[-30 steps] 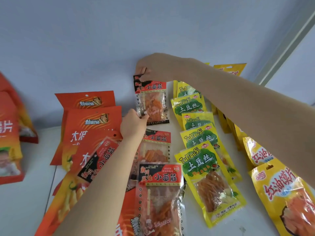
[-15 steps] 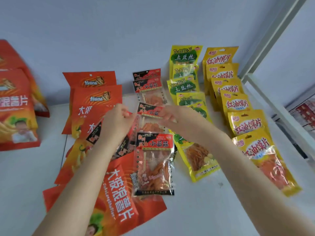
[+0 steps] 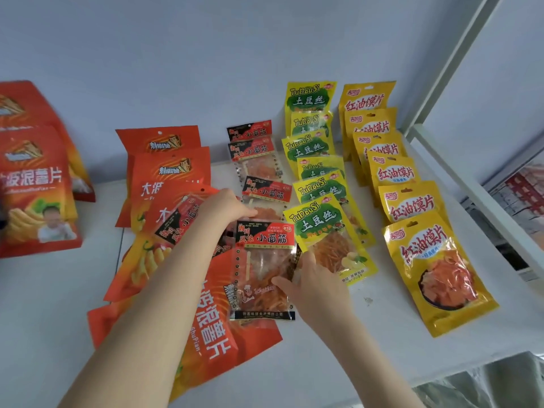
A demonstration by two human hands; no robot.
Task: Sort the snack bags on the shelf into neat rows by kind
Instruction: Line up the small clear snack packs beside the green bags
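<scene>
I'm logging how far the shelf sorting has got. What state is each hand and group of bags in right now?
Left hand: on a stray clear bag.
Right hand: gripping the front clear bag.
Green-label row: neat, overlapped.
Yellow row: neat.
Orange bags: partly jumbled.

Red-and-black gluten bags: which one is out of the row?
The tilted red-and-black bag under the left hand, lying askew on the orange chip bags; the others run straight toward the wall.
</scene>
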